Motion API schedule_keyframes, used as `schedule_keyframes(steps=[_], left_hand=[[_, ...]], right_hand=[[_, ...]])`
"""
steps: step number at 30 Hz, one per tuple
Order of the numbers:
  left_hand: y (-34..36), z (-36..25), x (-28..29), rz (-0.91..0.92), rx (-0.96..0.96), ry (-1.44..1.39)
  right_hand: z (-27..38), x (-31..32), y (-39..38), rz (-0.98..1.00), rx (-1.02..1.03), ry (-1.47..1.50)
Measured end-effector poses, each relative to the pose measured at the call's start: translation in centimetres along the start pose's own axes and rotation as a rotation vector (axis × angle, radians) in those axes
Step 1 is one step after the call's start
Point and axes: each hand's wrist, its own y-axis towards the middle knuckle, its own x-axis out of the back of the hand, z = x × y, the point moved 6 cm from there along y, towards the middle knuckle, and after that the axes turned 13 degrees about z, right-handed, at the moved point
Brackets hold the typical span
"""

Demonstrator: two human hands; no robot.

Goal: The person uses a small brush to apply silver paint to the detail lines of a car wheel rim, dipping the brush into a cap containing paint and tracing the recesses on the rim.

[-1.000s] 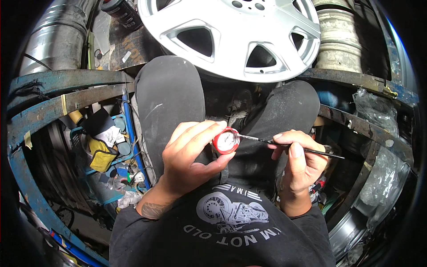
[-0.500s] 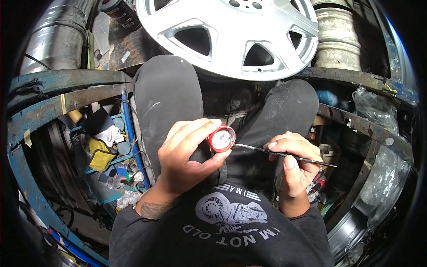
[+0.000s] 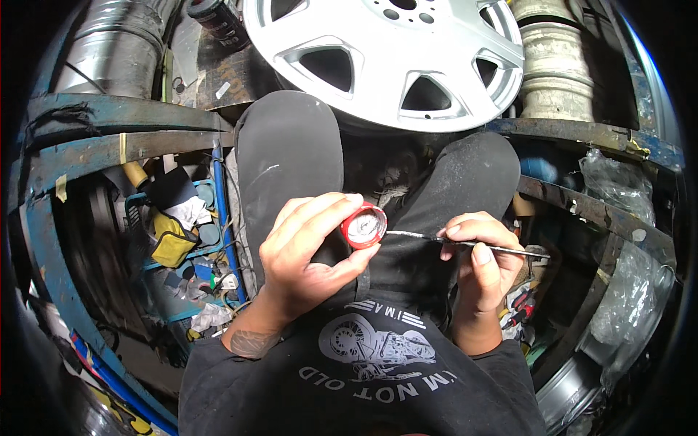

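Between the thumb and fingers of my left hand [image 3: 313, 243] is a small round red cap [image 3: 364, 226], tilted so its inside shows whitish-grey paint. My right hand [image 3: 486, 256] pinches a thin dark paintbrush [image 3: 502, 249]. The brush's pale, paint-coated tip points left and sits at the cap's right rim; whether it touches the rim I cannot tell. Both hands are above my lap. Beyond my knees lies a silver alloy wheel [image 3: 385, 76] with wide spokes, its far part cut off by the top of the view.
A dark can [image 3: 218, 23] stands on a worn board left of the wheel. Other rims [image 3: 558, 69] are stacked at the right. Blue metal frames [image 3: 131, 149] flank my legs. A blue crate [image 3: 190, 311] of scraps and a yellow pouch [image 3: 173, 240] is at left, clear plastic wrap [image 3: 629, 305] at right.
The view has shifted slightly, so the wheel and left frame appear farther right. The brush has turned a little flatter, its tip still beside the cap. Both grips are unchanged.
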Motion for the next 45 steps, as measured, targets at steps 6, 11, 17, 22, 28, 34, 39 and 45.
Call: schedule_keyframes(steps=[6,11,17,22,28,34,39,45], left_hand=[[-0.7,-2.0,1.1,-0.055,-0.020,0.026],[-2.3,-3.5,3.3,-0.114,-0.034,0.080],[-3.2,2.0,7.5,-0.391,0.148,-0.147],[-1.3,9.1,10.3,-0.557,0.282,-0.387],[4.5,18.4,9.6,-0.357,0.300,-0.545],[7.4,23.1,6.8,-0.327,0.100,-0.394],[8.3,24.5,6.6,-0.340,-0.048,-0.510],[9.3,24.6,7.0,-0.269,-0.006,-0.417]], right_hand=[[-1.3,0.5,-1.2,-0.014,-0.059,0.361],[-2.4,0.5,-0.8,-0.064,-0.116,0.530],[-4.1,0.5,5.3,-0.146,-0.111,0.619],[-4.6,0.2,14.0,-0.084,-0.117,0.547],[-10.7,-3.0,25.6,0.144,-0.204,0.312],[-14.1,-5.0,28.6,0.212,-0.150,0.227],[-15.0,-5.7,28.9,0.238,-0.161,0.077],[-15.1,-6.4,29.1,0.242,-0.159,0.015]])
